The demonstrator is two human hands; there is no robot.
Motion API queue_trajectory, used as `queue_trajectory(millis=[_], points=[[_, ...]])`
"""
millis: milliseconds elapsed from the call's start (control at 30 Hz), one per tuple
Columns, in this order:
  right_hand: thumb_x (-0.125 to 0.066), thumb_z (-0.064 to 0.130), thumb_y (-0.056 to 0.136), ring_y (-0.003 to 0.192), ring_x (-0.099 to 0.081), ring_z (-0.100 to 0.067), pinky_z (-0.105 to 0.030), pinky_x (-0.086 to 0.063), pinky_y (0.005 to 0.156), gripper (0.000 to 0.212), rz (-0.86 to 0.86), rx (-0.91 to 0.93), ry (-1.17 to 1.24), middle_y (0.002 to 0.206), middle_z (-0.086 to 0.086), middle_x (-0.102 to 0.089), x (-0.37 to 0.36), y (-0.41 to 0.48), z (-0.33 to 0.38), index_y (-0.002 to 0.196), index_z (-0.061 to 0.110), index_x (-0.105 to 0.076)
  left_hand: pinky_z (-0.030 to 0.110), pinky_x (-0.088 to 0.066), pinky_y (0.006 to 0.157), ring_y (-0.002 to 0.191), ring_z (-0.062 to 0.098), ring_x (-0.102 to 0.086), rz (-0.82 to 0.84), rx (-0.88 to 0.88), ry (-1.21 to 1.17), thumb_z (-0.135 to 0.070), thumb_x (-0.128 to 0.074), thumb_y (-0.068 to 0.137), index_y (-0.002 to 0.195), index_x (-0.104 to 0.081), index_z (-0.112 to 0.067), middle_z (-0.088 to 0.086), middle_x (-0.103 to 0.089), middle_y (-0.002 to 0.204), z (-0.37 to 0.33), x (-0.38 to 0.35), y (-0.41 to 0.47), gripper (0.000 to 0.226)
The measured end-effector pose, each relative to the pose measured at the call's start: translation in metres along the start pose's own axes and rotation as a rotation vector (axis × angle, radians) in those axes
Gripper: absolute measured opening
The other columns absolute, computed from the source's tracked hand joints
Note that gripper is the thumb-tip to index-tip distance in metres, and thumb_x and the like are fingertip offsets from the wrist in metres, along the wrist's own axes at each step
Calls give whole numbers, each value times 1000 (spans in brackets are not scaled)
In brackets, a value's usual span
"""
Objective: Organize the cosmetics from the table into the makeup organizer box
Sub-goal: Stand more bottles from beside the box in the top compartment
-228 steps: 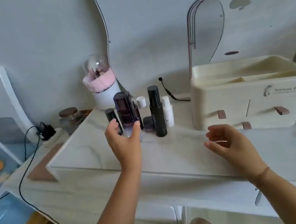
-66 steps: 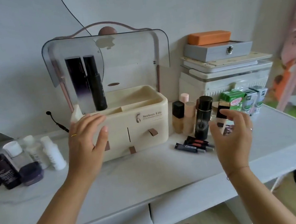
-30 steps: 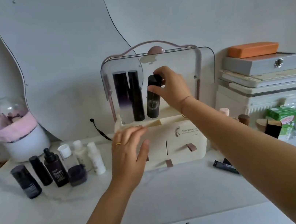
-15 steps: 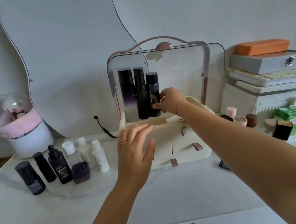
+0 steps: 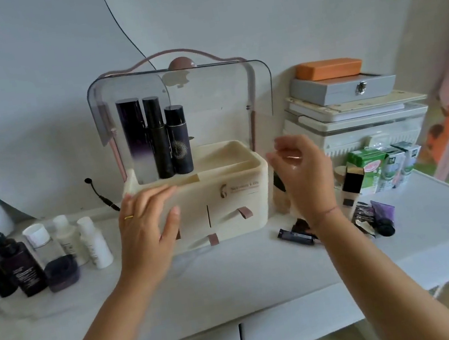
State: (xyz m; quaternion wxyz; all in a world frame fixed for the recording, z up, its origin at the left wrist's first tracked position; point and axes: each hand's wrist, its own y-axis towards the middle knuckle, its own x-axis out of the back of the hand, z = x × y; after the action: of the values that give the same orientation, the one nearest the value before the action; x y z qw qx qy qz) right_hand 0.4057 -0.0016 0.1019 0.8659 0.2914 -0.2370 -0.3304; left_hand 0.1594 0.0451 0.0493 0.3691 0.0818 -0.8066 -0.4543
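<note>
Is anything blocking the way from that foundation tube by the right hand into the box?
Nothing visible does. The organizer box has its clear lid raised, and the top tray right of the three dark bottles is free. The foundation tube stands just beyond the right hand.

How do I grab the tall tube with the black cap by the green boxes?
Pinch the foundation tube around its beige middle, coming from the front. It stands upright, and the green boxes crowd it from behind.
</note>
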Motion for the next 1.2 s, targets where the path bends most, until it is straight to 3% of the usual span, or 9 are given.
queue_trajectory(millis=[167,333,467,667,800,900,1000,1100,1200], points=[[-71,20,83,104,-62,-15,-34,-50,98,36,-40,-198,4,110,-2,-65,41,-20,-41,116,11,-60,52,-28,108,118,21,-48,-28,-8,1,-27,-42,92,120,-61,-9,6,-60,120,-2,-4,0,38],[-71,15,81,111,-55,-16,-31,-46,100,42,-271,-35,-135,116,0,-57,52,-41,-65,120,12,-55,49,-31,106,116,32,-53,-21,-24,8,-28,-42,92,118,-62,-8,8,-61,120,3,-6,1,39],[-74,19,80,127,-44,-21,-40,-37,109,64,-253,-283,-186,134,-6,-48,72,-34,-91,135,11,-42,46,-30,107,114,34,-53,-29,-24,17,-27,-42,92,118,-63,-6,11,-61,118,1,-6,1,39],[-72,17,81,100,-59,-13,-3,-40,78,44,-142,-344,-193,108,-1,-65,81,-23,-112,122,13,-57,38,-26,108,115,35,-51,-38,-13,19,-27,-43,92,117,-62,-7,12,-61,118,1,-9,0,38],[-74,21,78,98,-63,-21,-23,-46,84,39,-95,-363,-217,100,-3,-68,87,-18,-111,115,10,-63,44,-30,108,115,33,-50,-36,-20,14,-26,-44,92,118,-62,-7,11,-61,118,0,-8,0,37],[-77,20,76,96,-64,-22,-29,-51,85,38,-136,-285,-213,98,-2,-69,91,-16,-92,111,11,-65,47,-30,107,116,31,-50,-28,-19,10,-27,-43,92,119,-62,-7,9,-61,119,-1,-8,-1,38],[-79,26,72,87,-68,-13,-18,-54,76,37,-213,-125,-69,93,8,-71,97,-12,-49,106,26,-66,49,-29,107,119,21,-46,-30,-8,-3,-27,-43,93,120,-61,-9,6,-59,119,-3,-9,-2,37],[-79,33,69,80,-70,-6,-17,-57,69,36,-82,46,176,91,14,-73,81,-7,10,102,39,-65,53,-28,108,119,16,-44,-30,22,-3,-28,-42,93,119,-61,-10,4,-59,119,-5,-10,-3,37],[-79,28,70,86,-70,-7,-21,-57,74,42,113,205,231,94,12,-73,35,7,50,108,33,-64,54,-25,110,121,17,-45,-15,69,10,-32,-40,93,119,-61,-12,3,-59,121,-5,-10,-2,39]])
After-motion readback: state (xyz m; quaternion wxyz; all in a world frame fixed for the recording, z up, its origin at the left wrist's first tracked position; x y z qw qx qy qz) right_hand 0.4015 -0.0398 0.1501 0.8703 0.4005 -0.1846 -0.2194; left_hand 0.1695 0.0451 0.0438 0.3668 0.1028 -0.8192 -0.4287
